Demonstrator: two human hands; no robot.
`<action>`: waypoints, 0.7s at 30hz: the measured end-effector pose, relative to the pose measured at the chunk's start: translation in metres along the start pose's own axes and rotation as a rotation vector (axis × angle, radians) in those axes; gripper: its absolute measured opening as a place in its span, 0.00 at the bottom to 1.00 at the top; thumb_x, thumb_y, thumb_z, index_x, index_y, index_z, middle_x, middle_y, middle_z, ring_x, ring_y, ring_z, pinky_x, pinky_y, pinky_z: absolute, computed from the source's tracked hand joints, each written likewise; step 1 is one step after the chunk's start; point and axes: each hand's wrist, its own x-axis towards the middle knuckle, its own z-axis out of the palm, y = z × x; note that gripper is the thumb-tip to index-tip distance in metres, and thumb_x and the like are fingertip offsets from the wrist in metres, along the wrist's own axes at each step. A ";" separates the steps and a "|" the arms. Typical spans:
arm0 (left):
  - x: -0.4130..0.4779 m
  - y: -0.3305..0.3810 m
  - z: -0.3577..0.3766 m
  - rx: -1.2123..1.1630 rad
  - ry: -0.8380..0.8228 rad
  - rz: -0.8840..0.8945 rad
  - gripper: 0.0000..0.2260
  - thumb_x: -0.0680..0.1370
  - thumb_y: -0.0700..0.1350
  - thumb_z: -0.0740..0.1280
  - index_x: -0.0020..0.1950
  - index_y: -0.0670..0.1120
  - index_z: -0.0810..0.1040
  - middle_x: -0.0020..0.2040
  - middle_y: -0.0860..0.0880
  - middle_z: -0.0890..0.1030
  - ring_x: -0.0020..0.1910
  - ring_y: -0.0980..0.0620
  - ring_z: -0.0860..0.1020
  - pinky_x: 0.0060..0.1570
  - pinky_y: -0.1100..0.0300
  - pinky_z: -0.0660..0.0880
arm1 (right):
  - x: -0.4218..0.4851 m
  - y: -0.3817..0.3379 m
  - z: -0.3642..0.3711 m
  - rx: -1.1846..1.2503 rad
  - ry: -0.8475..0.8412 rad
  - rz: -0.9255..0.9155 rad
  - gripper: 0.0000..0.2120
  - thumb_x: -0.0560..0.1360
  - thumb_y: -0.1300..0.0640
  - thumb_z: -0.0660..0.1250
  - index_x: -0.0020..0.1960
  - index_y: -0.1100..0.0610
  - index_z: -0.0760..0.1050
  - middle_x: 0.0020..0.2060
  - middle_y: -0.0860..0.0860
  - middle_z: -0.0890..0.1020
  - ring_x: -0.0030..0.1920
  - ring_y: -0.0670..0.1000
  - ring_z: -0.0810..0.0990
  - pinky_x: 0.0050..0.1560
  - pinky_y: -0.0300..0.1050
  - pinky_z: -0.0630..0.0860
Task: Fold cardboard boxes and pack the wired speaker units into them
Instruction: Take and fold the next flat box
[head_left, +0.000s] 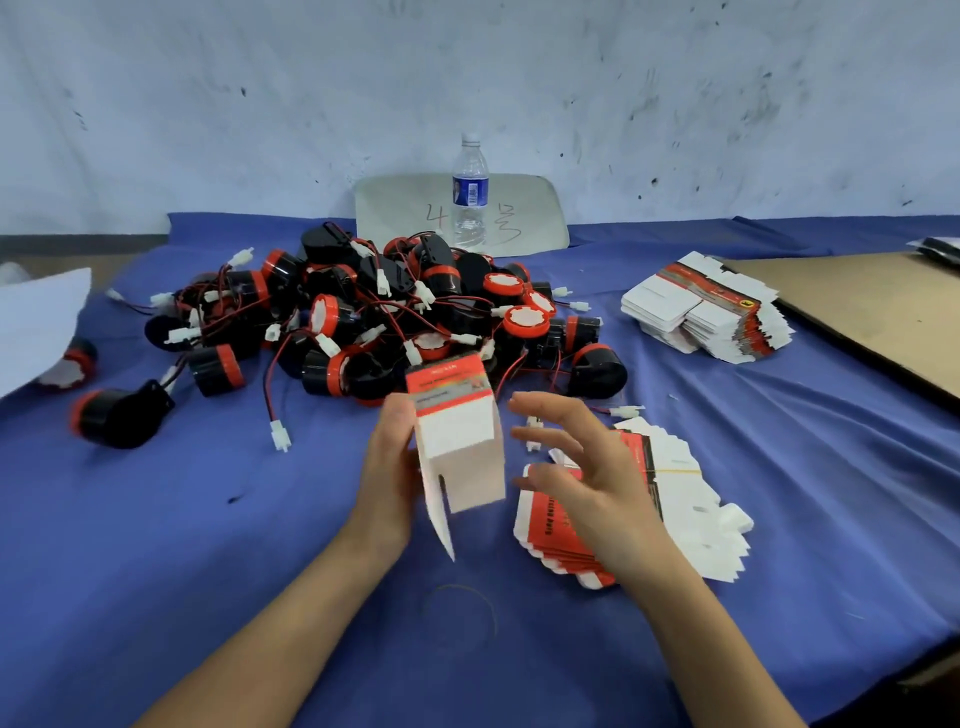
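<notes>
One box was held up; two flat stacks were counted.
White, red-banded, bottom flap hanging loose; clamped by fingers of left hand; fingers of right hand were spread apart.

1. Cloth: matt blue fabric, slightly creased.
2. Speakers: glossy black plastic, red plastic rims.
3. Box: smooth white card, printed red.
4. Bottle: clear shiny plastic.
5. Board: matt brown cardboard.

One folded box, two stacks of flat boxes, near and far right, one water bottle, one heap of speaker units, too tangled to count.
</notes>
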 end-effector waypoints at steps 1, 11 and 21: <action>0.002 0.003 -0.002 0.108 0.025 -0.036 0.10 0.81 0.50 0.59 0.43 0.46 0.74 0.36 0.57 0.81 0.36 0.60 0.78 0.31 0.73 0.72 | 0.000 0.002 0.005 -0.070 -0.009 -0.014 0.23 0.72 0.63 0.63 0.63 0.44 0.73 0.58 0.39 0.78 0.58 0.39 0.77 0.47 0.39 0.79; 0.025 -0.012 -0.039 0.927 0.241 0.347 0.04 0.76 0.38 0.70 0.49 0.42 0.83 0.74 0.43 0.65 0.73 0.45 0.62 0.71 0.53 0.61 | 0.002 0.011 0.014 -0.218 0.283 0.043 0.10 0.76 0.64 0.67 0.43 0.50 0.80 0.27 0.42 0.78 0.25 0.43 0.74 0.31 0.30 0.68; 0.059 -0.027 -0.094 1.327 0.230 -0.118 0.23 0.79 0.63 0.57 0.74 0.63 0.62 0.80 0.45 0.51 0.78 0.48 0.40 0.73 0.43 0.36 | 0.002 0.011 0.019 -0.084 0.246 0.150 0.10 0.77 0.63 0.65 0.43 0.51 0.80 0.34 0.51 0.82 0.29 0.53 0.80 0.30 0.38 0.74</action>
